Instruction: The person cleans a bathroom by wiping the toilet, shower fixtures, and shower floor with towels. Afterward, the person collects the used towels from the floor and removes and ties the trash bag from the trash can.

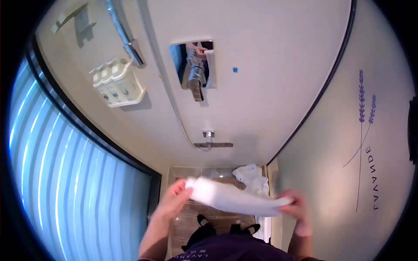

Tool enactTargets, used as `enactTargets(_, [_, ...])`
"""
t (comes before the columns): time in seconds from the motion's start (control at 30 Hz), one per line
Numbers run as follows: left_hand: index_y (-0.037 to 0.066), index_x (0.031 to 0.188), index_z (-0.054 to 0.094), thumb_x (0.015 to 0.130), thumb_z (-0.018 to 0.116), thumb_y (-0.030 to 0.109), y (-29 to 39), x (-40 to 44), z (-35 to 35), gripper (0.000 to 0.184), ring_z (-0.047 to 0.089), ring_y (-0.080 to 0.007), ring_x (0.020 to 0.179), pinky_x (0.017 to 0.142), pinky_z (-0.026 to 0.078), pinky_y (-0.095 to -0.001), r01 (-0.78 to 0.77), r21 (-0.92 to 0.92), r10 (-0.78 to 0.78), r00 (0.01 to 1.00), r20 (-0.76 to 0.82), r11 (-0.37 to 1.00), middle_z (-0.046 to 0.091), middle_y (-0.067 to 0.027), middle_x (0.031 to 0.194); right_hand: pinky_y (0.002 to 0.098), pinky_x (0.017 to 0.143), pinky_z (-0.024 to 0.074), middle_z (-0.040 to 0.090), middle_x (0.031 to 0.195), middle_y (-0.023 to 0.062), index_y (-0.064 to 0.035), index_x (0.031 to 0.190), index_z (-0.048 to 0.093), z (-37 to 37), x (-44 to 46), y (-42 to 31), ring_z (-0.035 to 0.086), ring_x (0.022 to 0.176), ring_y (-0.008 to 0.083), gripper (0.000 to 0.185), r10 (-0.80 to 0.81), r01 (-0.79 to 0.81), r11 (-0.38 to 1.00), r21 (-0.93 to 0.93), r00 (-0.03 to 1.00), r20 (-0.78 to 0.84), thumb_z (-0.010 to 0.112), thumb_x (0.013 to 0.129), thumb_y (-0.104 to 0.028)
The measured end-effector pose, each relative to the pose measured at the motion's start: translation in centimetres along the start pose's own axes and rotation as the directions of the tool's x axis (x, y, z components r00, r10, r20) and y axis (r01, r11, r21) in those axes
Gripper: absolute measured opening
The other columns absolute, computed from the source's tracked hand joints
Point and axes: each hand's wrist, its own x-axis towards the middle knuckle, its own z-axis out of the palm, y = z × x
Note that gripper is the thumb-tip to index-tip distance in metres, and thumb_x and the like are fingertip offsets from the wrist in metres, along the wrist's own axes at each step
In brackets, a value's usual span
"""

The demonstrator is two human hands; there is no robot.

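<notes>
Stretching a white cloth [235,199] between both hands, out in front of the body, above the tiled floor [180,237]. Left hand [173,199] is pinching one end between fingers and thumb; right hand [297,208] is gripping the other end. Hands are standing wide apart, cloth spanning the gap and sagging a little towards the right side; it is blurring, so folds are hard to read.

A crumpled white cloth [252,178] is lying past it, by the foot of the frosted panel [322,143]; the held cloth is covering its near edge and blocking part of the floor. Shoes [202,219] are showing below, under a dark purple shirt [235,249] with pale lettering.

Frosted panel is closing in the right side, near the right hand, bearing lavender sprigs and the word LAVANDE. Ribbed screen [82,174] is running down the left, dark-framed. On the wall ahead, a mixer [211,145] is jutting out beyond the cloth, a hose [176,115] is curving down to it, and a mirror-like plate [175,58] is reflecting a hand and something white. White dispensers [114,85] are hanging upper left, beside a shower rail [124,32]. Small blue mark [235,69] is sitting right of the plate.
</notes>
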Motion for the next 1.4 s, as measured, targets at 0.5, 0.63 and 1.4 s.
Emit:
enactTargets(0.5, [0.007,0.101,0.051,0.088,0.045,0.014,1.5,5.5,-12.5,0.016,0.052,-0.0105,0.076,0.07,0.042,-0.0232,-0.134,0.013,0.135,0.99,-0.048,0.991,0.055,-0.0026,0.08,0.0412,0.094,0.0347,0.042,0.122,0.0132,-0.005,0.124,0.035,11.3,15.9,-6.8,0.042,0.111,0.0277,0.071,0.102,0.341,0.719,0.605,0.81,-0.578,0.044,0.076,-0.056])
enactTargets(0.63, [0.006,0.101,0.051,0.089,0.043,0.01,2.8,6.5,-15.0,0.016,0.053,-0.0101,0.076,0.069,0.041,-0.0213,-0.119,0.024,0.121,0.986,-0.118,0.993,0.056,-0.0023,0.082,0.0385,0.091,0.0373,0.047,0.117,0.0118,-0.0043,0.121,0.039,6.8,26.7,-9.0,0.047,0.105,0.0253,0.057,-0.187,0.393,0.817,0.422,0.873,-0.451,0.049,0.078,-0.041])
enactTargets(1.4, [0.006,0.1,0.051,0.077,0.06,0.017,13.7,27.0,-10.4,0.027,0.053,-0.0137,0.081,0.065,0.042,-0.0271,-0.458,0.769,0.583,0.801,0.138,0.446,0.057,-0.0041,0.087,0.0461,0.091,0.0303,0.041,0.102,0.0131,-0.0118,0.111,0.047,18.1,39.3,3.4,0.039,0.103,0.0371,0.058,-0.768,0.288,0.522,-0.803,0.569,-0.295,0.068,0.057,-0.014])
